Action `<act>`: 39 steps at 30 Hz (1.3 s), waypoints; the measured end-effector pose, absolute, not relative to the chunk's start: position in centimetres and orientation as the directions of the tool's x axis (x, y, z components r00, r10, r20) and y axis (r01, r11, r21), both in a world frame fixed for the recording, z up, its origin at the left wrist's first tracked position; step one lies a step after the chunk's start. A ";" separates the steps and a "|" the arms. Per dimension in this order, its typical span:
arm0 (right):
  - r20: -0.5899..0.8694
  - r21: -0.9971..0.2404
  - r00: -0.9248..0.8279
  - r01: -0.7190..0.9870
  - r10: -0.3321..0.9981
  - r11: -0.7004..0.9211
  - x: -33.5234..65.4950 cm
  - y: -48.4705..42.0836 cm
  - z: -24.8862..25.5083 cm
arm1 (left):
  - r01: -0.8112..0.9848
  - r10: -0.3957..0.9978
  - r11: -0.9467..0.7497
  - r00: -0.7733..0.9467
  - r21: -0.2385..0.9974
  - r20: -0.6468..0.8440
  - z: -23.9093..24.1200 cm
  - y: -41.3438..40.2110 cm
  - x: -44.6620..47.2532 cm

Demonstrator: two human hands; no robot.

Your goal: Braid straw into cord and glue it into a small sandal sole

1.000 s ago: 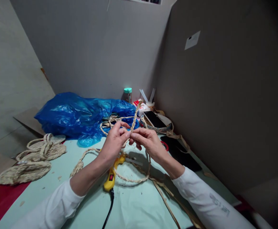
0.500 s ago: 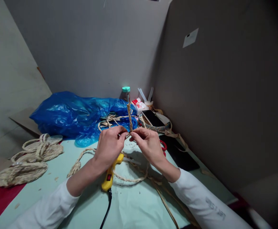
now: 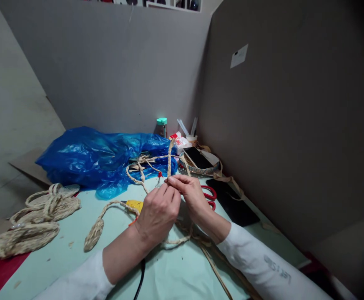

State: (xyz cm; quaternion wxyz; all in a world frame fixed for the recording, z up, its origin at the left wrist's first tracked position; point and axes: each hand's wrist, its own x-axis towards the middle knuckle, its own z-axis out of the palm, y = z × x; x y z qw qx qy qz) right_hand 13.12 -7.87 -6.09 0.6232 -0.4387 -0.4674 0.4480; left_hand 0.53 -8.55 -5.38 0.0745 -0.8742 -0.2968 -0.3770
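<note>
A tan braided cord point(image 3: 169, 160) stands upright above my fingers, its lower end between both hands. My right hand point(image 3: 189, 193) pinches it with thumb and forefinger. Closed beside it, my left hand point(image 3: 161, 210) has its knuckles turned up, and its fingertips are hidden behind them. Under the left hand lies a yellow hot glue gun point(image 3: 134, 204), mostly covered, with its black cable point(image 3: 140, 275) trailing toward me. More braid with a coiled, leaf-shaped end point(image 3: 94, 234) rests left of the hands. Red-handled scissors point(image 3: 211, 193) lie just right of my right hand.
A blue plastic bag point(image 3: 84, 158) fills the back left. Woven straw slippers point(image 3: 22, 239) lie at the left edge. Behind the hands are a green-capped jar point(image 3: 162, 127), a phone point(image 3: 197, 158) and a cup with glue sticks point(image 3: 192, 138). A black flat sheet point(image 3: 234, 204) lies right.
My left hand has rolled over, knuckles up, and moved right and down against my right hand. The glue gun is now mostly covered by it. The view has tilted slightly.
</note>
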 end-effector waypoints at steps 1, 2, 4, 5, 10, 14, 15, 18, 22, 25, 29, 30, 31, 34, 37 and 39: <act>0.199 -0.965 0.167 -0.139 0.966 0.223 13.2 -7.9 -6.0 | 0.554 0.477 -0.821 0.529 0.139 0.702 -5.3 -8.6 0.4; 0.214 -0.963 0.172 -0.126 0.961 0.237 13.2 -7.9 -5.9 | 0.537 0.499 -0.820 0.504 0.196 0.705 -5.2 -8.5 0.2; 0.253 -0.958 0.176 -0.090 0.951 0.271 13.3 -8.0 -5.7 | 0.515 0.575 -0.786 0.402 0.343 0.713 -4.7 -8.2 -0.2; 0.272 -0.955 0.174 -0.069 0.947 0.287 13.3 -8.0 -5.6 | 0.502 0.626 -0.751 0.335 0.429 0.705 -4.5 -7.9 -0.5; 0.337 -0.942 0.100 0.037 0.936 0.335 13.2 -8.3 -5.9 | 0.262 0.863 -0.503 0.213 0.824 0.459 -4.0 -6.0 -1.1; 0.345 -0.936 0.045 0.096 0.937 0.340 13.2 -8.4 -6.1 | 0.015 0.944 -0.262 0.213 0.965 0.253 -4.4 -5.2 -1.0; 0.344 -0.935 0.033 0.107 0.939 0.338 13.3 -8.5 -6.0 | -0.038 0.955 -0.210 0.208 0.977 0.213 -4.4 -5.2 -1.0; 0.342 -0.931 -0.009 0.133 0.940 0.340 13.3 -8.8 -5.4 | -0.161 0.963 -0.098 0.232 0.982 0.135 -3.7 -5.5 -1.1; 0.364 -0.916 -0.049 0.163 0.930 0.367 13.5 -9.4 -4.5 | -0.265 0.955 -0.064 0.263 0.962 0.135 -1.9 -5.5 -1.7; 0.415 -0.873 -0.068 0.250 0.907 0.418 13.7 -9.7 -4.0 | -0.328 0.952 -0.086 0.252 0.941 0.175 -0.7 -5.1 -2.5; 0.473 -0.791 -0.124 0.376 0.872 0.483 13.9 -10.1 -3.6 | -0.320 0.935 -0.249 0.165 0.914 0.313 0.4 -5.2 -3.7; 0.487 -0.770 -0.138 0.398 0.863 0.498 13.8 -10.2 -3.5 | -0.291 0.926 -0.302 0.135 0.908 0.352 0.5 -5.4 -3.9; 0.500 -0.750 -0.155 0.415 0.852 0.515 13.8 -10.4 -3.3 | -0.259 0.918 -0.344 0.107 0.903 0.381 0.6 -5.7 -4.2; 0.515 -0.705 -0.212 0.446 0.830 0.551 13.6 -10.9 -2.9 | -0.203 0.921 -0.368 0.055 0.908 0.385 0.3 -6.4 -5.0; 0.495 -0.699 -0.258 0.449 0.830 0.556 13.5 -11.0 -2.7 | -0.191 0.947 -0.299 0.062 0.935 0.315 -0.1 -6.7 -6.0; 0.473 -0.738 -0.265 0.401 0.840 0.542 13.8 -10.6 -2.8 | -0.165 0.956 -0.247 0.120 0.955 0.268 -0.3 -6.7 -6.9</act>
